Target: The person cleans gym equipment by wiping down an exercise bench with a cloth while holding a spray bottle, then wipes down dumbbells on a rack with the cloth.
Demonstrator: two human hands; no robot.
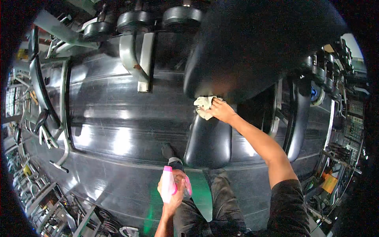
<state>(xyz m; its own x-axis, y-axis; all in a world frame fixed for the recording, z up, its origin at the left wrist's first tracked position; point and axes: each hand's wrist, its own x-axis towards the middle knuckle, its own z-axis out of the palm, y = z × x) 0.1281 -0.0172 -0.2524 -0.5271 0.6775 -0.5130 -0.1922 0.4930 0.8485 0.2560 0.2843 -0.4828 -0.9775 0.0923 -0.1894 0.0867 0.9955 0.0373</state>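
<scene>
My right hand (pixel 222 111) is closed around a pale cloth (pixel 204 106) and reaches forward. The cloth lies at the lower edge of a black padded backrest (pixel 252 51), just above the far end of the bench seat (pixel 209 140). Down near my legs, my left hand (pixel 176 193) grips a pink and white spray bottle (pixel 168 182). Its fingers wrap around the bottle, and part of the clear pink-tinted body shows beside them. Whether a finger rests on the trigger I cannot tell.
Round dumbbells (pixel 136 20) sit on a rack ahead, with a grey metal rack leg (pixel 144 59) on the dark floor. Another padded bench (pixel 299 114) stands at the right. A metal machine frame (pixel 65 102) is at the left. My shoe (pixel 168 151) is beside the seat.
</scene>
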